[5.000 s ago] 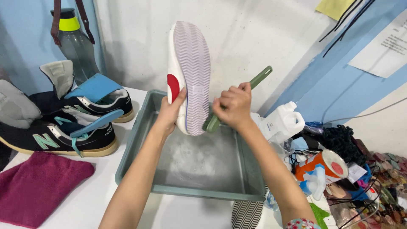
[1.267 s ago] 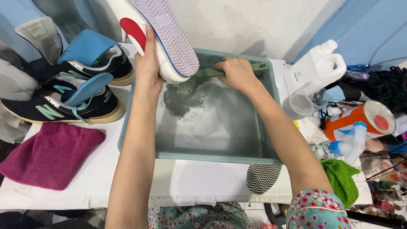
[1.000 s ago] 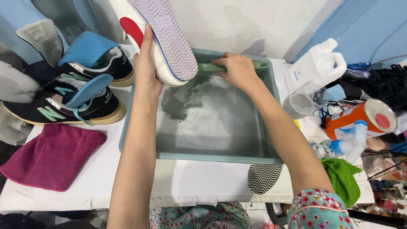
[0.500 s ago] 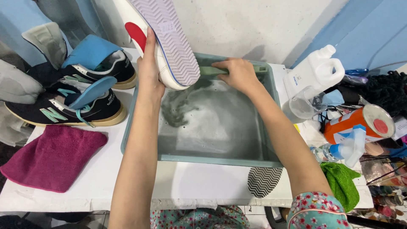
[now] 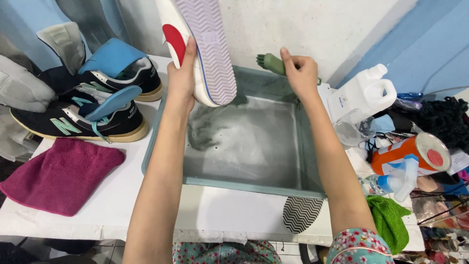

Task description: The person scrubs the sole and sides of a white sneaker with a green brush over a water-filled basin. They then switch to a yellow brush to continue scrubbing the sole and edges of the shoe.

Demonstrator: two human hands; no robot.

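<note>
Nearest us, grey tray [image 5: 234,183] w/ soapy water. Above its far-left edge our left hand [image 5: 181,78] grips the white sneaker [image 5: 200,49], sole toward us, so drips fall in. Right hand [image 5: 300,73] is clenched on green brush [image 5: 271,62], bristles up, over far rim.

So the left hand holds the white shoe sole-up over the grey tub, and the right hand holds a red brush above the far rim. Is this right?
Not quite: the brush is green, not red, as the head view shows. The rest stands: the left hand holds the white shoe sole-up over the grey tub, and the right hand holds the brush above the far rim.
</note>
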